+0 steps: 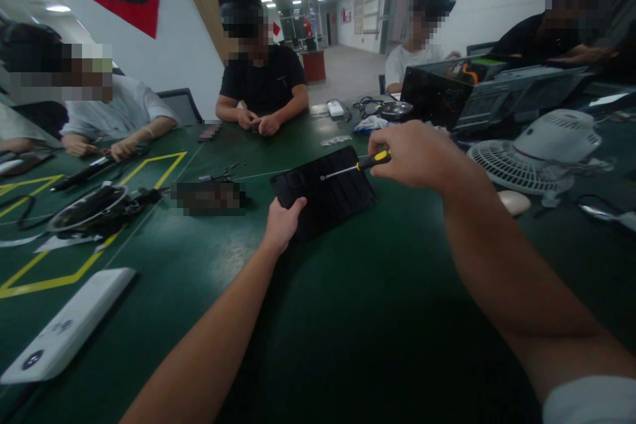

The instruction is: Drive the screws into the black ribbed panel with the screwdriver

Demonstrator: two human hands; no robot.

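Observation:
A flat black rectangular panel [338, 202], tablet-like in shape, lies tilted over the green table in front of me. My left hand [284, 224] grips its near left corner, thumb on top and the other fingers hidden beneath. In my right hand [415, 154] is a screwdriver [373, 159] with a yellow and black handle, pinched between thumb and fingers. Its metal shaft points left across the panel, and the tip is at a small light spot on the dark face. Whether the tip sits in a screw cannot be made out.
A white box-shaped device [69, 324] lies at the near left. Behind it are a tangle of black parts [94, 212] and yellow tape lines. To the right stand a white fan [536, 152], a pale mouse [514, 203] and an open computer case [447, 96]. Several people sit around the table [318, 331].

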